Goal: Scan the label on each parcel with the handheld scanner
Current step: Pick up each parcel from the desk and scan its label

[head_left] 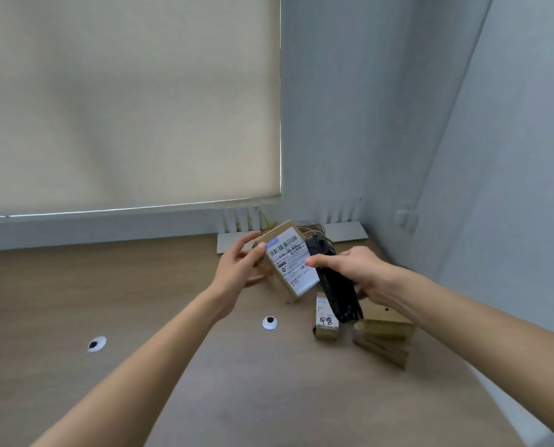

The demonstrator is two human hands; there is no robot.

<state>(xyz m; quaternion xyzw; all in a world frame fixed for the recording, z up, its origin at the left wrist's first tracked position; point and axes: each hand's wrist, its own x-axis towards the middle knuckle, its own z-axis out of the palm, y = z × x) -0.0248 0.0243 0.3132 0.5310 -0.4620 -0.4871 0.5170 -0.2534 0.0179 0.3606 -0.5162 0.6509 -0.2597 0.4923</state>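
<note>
The left hand (237, 272) grips a tilted parcel (285, 266) above the desk (140, 301) near its far right corner, fingers curled round its edge. The right hand (359, 272) wraps the black scanner (333, 285), touching the label (292, 262). Two more parcels (382, 330) lie beneath.

— What couldn't you make out there?

— The scanner (333, 282) covered the right edge of the label (290, 264), and the small print blurred away; only the barcode bars read.

— And the hands?

— The left hand (237, 269) had its fingers (248, 241) behind the held parcel (282, 262), mostly hidden. The right hand (362, 272) hid the scanner's middle.

— The counter (204, 366)?

— The small parcel (327, 321) sat partly behind the scanner's end, its label unreadable beyond a handwritten mark. Both forearms ran off the bottom edge.
</note>
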